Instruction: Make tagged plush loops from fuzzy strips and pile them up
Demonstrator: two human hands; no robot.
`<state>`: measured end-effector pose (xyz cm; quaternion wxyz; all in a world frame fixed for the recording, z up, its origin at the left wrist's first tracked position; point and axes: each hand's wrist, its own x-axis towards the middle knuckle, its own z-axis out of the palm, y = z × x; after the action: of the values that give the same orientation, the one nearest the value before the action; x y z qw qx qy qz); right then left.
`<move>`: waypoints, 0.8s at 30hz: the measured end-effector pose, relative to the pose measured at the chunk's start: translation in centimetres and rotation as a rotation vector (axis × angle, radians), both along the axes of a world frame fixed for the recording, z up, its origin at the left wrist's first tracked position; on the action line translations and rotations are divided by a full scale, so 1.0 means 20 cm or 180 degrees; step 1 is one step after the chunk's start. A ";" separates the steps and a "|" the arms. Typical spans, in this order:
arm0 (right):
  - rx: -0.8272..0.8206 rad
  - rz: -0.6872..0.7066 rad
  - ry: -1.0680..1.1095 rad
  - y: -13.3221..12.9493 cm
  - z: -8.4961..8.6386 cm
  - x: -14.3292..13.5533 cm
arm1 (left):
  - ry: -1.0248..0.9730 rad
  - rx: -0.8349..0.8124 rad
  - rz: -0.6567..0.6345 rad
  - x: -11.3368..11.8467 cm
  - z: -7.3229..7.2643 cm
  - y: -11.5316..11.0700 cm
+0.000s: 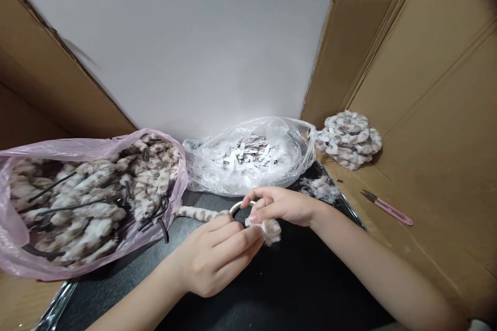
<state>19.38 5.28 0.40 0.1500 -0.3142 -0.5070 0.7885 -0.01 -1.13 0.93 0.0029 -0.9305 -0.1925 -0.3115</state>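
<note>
My left hand [221,256] is closed in a pinch on a fluffy tail [272,231], whose pale furry end pokes out past my fingertips. More of its spotted length [198,213] lies to the left, behind the hand. At the fingertips is a small white strip [248,222]. My right hand [285,207] bends in from the right, thumb and fingers curled together at this strip. Just behind the fingers shows part of a pale ring [235,208], perhaps a tape roll, mostly hidden by both hands.
A pink plastic bag [93,146] of furry tails with dark rods lies left. Behind the hands, a clear bag [205,173] holds white strips. Bundled furry pieces [351,139], pink thread snips [392,212] and loose fluff [321,189] lie right. Cardboard [435,114] walls flank the dark work surface [303,289].
</note>
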 end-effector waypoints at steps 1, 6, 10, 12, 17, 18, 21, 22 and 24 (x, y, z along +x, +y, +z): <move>-0.0013 -0.0068 0.0063 0.00 -0.01 0.00 | 0.0015 -0.0008 -0.0016 0.00 0.00 0.00; -0.0086 -0.0336 0.0235 0.01 -0.05 0.00 | -0.0011 -0.0169 -0.0054 0.02 -0.01 -0.01; 0.0006 -0.0534 0.0370 0.00 -0.02 0.01 | -0.0059 -0.0164 0.0012 0.03 -0.02 0.00; 0.0207 -0.0717 0.0440 0.00 0.01 0.02 | -0.0129 -0.0289 0.0079 0.02 -0.03 0.01; 0.0665 -0.0943 0.0512 -0.04 0.06 0.03 | -0.0383 -0.0331 0.0232 0.00 -0.08 0.05; 0.0722 -0.0991 0.0508 -0.04 0.07 0.03 | -0.0447 -0.0221 0.0205 0.00 -0.09 0.05; 0.0850 -0.1118 0.0462 -0.05 0.06 0.02 | -0.0682 -0.0110 0.0126 0.01 -0.10 0.06; 0.0882 -0.1148 0.0442 -0.05 0.06 0.01 | -0.0776 -0.0153 0.0162 0.01 -0.10 0.06; 0.0971 -0.1261 0.0418 -0.05 0.05 0.00 | -0.0991 -0.0351 0.0446 0.03 -0.09 0.06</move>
<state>19.45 4.26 1.49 0.3798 -0.3292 -0.5379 0.6768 0.56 0.04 -0.95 -0.0563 -0.8542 -0.2717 -0.4398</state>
